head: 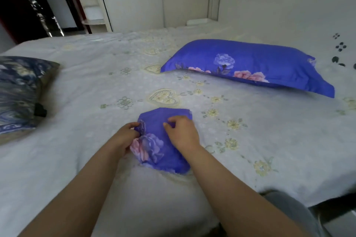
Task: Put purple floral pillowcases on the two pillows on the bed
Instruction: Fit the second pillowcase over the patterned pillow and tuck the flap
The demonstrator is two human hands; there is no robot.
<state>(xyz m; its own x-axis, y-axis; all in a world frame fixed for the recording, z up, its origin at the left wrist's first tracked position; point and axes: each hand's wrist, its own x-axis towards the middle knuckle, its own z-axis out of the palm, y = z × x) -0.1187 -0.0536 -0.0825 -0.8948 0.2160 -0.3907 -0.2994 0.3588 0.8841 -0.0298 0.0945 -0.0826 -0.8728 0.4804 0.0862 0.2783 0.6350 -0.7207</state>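
A folded purple floral pillowcase (160, 140) lies on the bed in front of me. My left hand (126, 135) pinches its left edge, fingers curled into the cloth. My right hand (181, 132) grips a fold at its upper right. A pillow in a purple floral pillowcase (248, 65) lies at the head of the bed, to the right. A second pillow with a dark blue patterned cover (21, 92) lies at the left edge of the view.
The bed (96, 75) carries a white spread with embroidered hearts and flowers. A white headboard (289, 5) with dark flower marks rises at the right. A white wardrobe and shelves (92, 2) stand beyond the bed. The bed's near right corner drops off by my knee.
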